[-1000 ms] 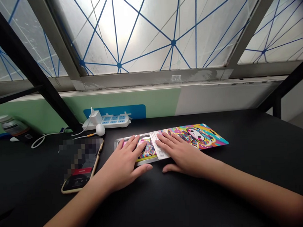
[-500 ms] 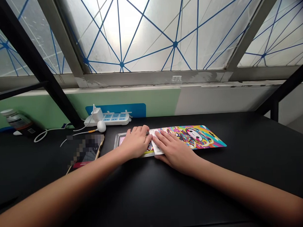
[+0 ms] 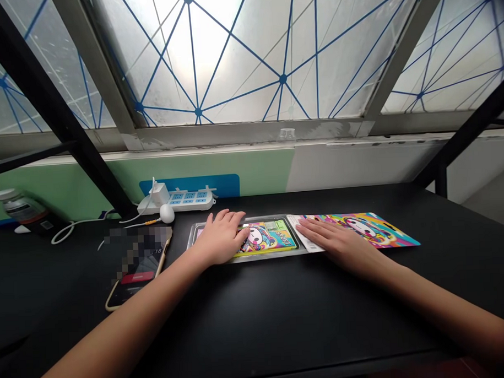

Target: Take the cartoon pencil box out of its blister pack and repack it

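In the head view, the left hand (image 3: 220,238) lies open on a clear plastic tray (image 3: 265,258), seemingly resting rather than gripping. The right hand (image 3: 340,245) lies flat and unclenched on a printed cartoon card (image 3: 373,226), which sits at 3 o'clock from the tray on a black table (image 3: 281,320). A partly pixelated phone (image 3: 131,295) lies at 8 o'clock from the left hand, a power strip (image 3: 190,198) at 11 o'clock.

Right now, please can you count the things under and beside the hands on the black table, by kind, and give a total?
Clear plastic tray: 1
Cartoon-printed cards: 2 (one inside the tray, one under the right hand)
Phone: 1
Total: 4
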Demonstrator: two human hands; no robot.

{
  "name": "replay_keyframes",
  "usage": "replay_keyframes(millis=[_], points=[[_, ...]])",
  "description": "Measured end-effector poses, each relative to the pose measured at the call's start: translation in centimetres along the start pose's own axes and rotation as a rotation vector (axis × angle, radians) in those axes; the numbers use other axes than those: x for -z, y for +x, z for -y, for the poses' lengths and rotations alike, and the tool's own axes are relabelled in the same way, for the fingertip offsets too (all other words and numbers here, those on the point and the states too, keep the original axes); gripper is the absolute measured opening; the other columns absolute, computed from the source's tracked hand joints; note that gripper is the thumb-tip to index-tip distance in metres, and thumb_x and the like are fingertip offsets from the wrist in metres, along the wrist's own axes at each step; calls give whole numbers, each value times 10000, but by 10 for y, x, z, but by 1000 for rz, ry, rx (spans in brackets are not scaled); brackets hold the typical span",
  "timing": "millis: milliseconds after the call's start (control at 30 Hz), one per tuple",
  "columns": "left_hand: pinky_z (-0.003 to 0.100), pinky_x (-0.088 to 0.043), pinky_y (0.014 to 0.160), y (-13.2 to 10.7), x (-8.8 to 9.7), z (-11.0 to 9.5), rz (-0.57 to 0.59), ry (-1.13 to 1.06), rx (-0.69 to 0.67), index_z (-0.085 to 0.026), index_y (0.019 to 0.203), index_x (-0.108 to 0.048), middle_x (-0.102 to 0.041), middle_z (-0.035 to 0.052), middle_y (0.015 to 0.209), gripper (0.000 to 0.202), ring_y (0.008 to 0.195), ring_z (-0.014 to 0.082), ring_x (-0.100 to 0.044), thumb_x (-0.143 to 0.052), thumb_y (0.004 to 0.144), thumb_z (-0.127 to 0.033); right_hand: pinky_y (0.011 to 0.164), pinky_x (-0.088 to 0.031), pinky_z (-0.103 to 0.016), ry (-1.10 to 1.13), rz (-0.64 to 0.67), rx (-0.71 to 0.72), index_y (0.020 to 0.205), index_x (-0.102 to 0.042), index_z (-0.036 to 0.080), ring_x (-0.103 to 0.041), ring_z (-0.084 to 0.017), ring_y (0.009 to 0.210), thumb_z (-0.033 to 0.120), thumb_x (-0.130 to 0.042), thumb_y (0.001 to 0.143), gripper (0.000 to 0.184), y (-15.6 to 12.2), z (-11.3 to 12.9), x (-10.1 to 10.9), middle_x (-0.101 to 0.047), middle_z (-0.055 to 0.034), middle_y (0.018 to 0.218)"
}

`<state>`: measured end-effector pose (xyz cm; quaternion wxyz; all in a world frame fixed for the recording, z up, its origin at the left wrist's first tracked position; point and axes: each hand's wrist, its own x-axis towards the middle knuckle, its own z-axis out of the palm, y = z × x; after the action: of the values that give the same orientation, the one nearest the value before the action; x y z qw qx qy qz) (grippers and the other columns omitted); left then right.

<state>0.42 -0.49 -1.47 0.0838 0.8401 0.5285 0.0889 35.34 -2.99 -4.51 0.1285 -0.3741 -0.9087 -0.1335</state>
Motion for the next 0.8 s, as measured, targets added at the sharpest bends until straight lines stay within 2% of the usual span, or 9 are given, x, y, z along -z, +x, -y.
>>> replay_keyframes(millis=[100, 200, 267, 333, 433, 533, 600, 667, 800], points=[[623, -278, 1178, 1, 2, 6, 9, 3, -9, -271, 1517, -455, -504, 99, 1577, 569, 1514, 349, -333, -294, 1044, -545, 1074, -526, -558, -47, -30, -98, 1539, -474, 266, -609, -295, 1324, 71, -363, 989, 594, -18, -8, 12, -600, -105, 1478], [618, -329, 1155, 4, 4, 12, -8, 19, -2, -286, 1497, -482, -533, 104, 1544, 503, 1475, 349, -390, -346, 1066, -506, 1065, -536, -552, -72, -113, -102, 1533, -490, 259, -642, -304, 1283, 92, -378, 993, 576, -26, 15, 29, -639, -104, 1439], [590, -425, 1099, 8, 6, 12, -37, 36, -7, -250, 1437, -537, -569, 117, 1476, 440, 1362, 332, -517, -494, 1050, -456, 1094, -516, -524, -53, -178, 14, 1535, -484, 255, -631, -287, 1298, 77, -386, 985, 587, -25, 51, 38, -650, -94, 1431], [533, -524, 1008, 11, 6, 10, -72, 55, -18, -204, 1366, -583, -598, 116, 1398, 408, 1212, 290, -621, -629, 1006, -391, 1087, -510, -543, -22, -213, 171, 1485, -541, 196, -614, -319, 1312, 90, -402, 974, 540, -16, 97, 42, -684, -121, 1383], [477, -577, 926, 17, 4, 4, -105, 80, -35, -187, 1321, -604, -624, 108, 1336, 373, 1114, 259, -663, -657, 994, -357, 991, -557, -519, 86, -173, 319, 1310, -654, 95, -704, -325, 1121, 119, -419, 975, 411, 12, 162, 35, -762, -152, 1210], [474, -578, 922, 21, 1, -2, -112, 95, -60, -187, 1318, -605, -628, 107, 1330, 370, 1109, 257, -665, -655, 995, -359, 860, -588, -443, 159, -68, 331, 1264, -654, 71, -702, -295, 1005, 225, -487, 1005, 344, 51, 199, 18, -748, -171, 1164], [473, -579, 920, 24, 0, -6, -100, 102, -76, -186, 1318, -605, -628, 107, 1328, 370, 1107, 257, -665, -655, 995, -359, 871, -580, -434, 205, 6, 270, 1286, -636, 68, -672, -302, 1027, 445, -557, 1000, 480, 76, 206, 9, -726, -182, 1171], [473, -580, 918, 26, 0, -9, -71, 104, -87, -184, 1318, -605, -629, 107, 1326, 372, 1106, 257, -666, -657, 994, -359, 921, -557, -446, 215, 42, 239, 1283, -640, 57, -647, -316, 1064, 574, -557, 980, 605, 94, 203, 5, -708, -192, 1194], [474, -581, 915, 36, 8, -9, 52, 85, -86, -181, 1319, -603, -630, 107, 1323, 376, 1104, 259, -667, -659, 992, -359, 1045, -479, -440, 281, 66, 276, 1313, -633, 62, -602, -302, 1148, 585, -511, 1000, 621, 105, 192, 8, -677, -185, 1257]])
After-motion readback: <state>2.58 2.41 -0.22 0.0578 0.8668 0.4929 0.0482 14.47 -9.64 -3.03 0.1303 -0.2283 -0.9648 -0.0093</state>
